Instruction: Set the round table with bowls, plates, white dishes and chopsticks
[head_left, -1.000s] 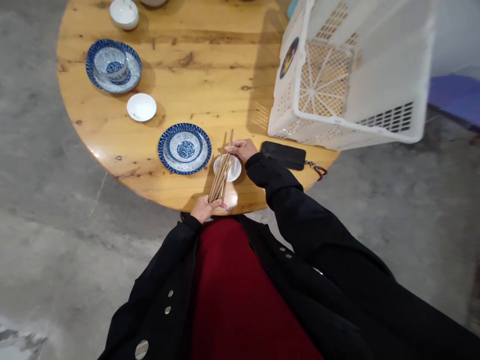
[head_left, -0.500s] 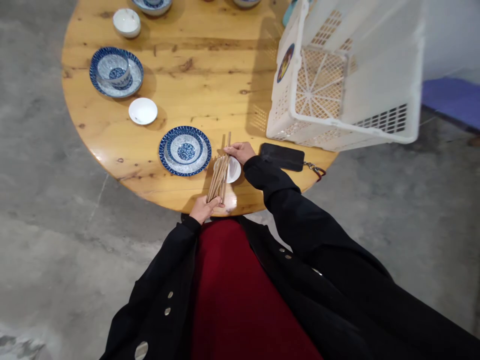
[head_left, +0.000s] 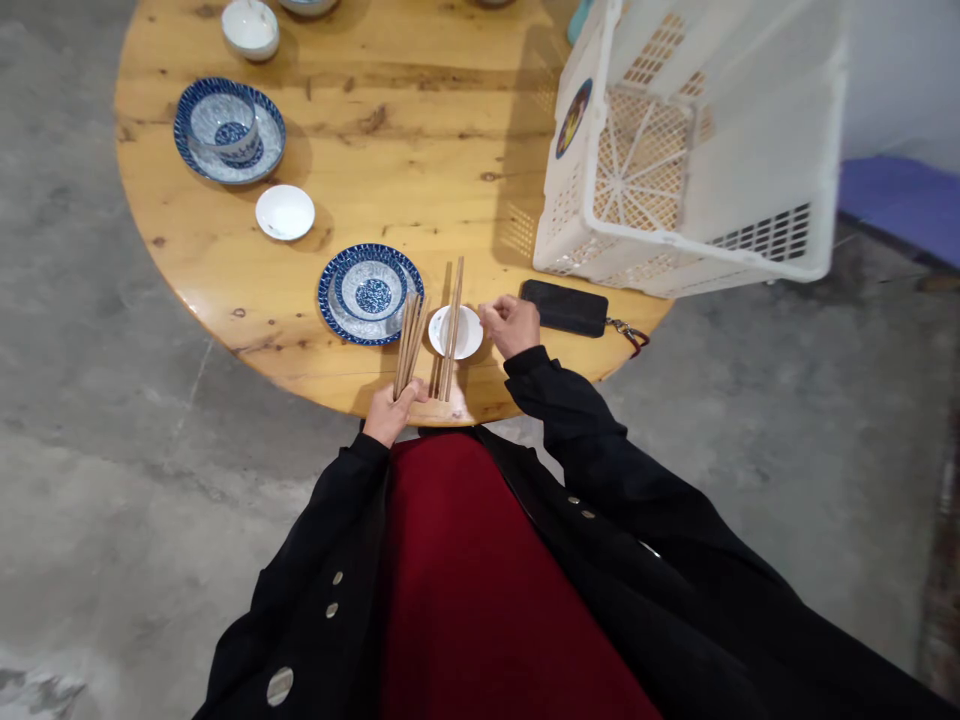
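Note:
My left hand [head_left: 390,412], near the table's front edge, is closed around the lower ends of several wooden chopsticks [head_left: 407,350]. Their upper ends fan out over the edge of a blue-patterned plate [head_left: 328,310] that bears a matching bowl [head_left: 373,292]. A pair of chopsticks [head_left: 452,335] rests across a small white bowl [head_left: 470,334] to the right of that bundle. Just right of this bowl is my right hand [head_left: 512,325], its fingers curled together, apart from the pair and with nothing visible in them.
A large white plastic crate [head_left: 562,222] stands on the round wooden table [head_left: 405,150] at the right. Before it lies a black phone [head_left: 566,307] with a strap. Further left are a white dish [head_left: 285,212], another patterned plate [head_left: 271,155] with a bowl, and a white bowl [head_left: 251,30].
My right hand has let go of a chopstick and moved right. My left hand has shifted left with the bundle, leaving a pair lying across the small white bowl.

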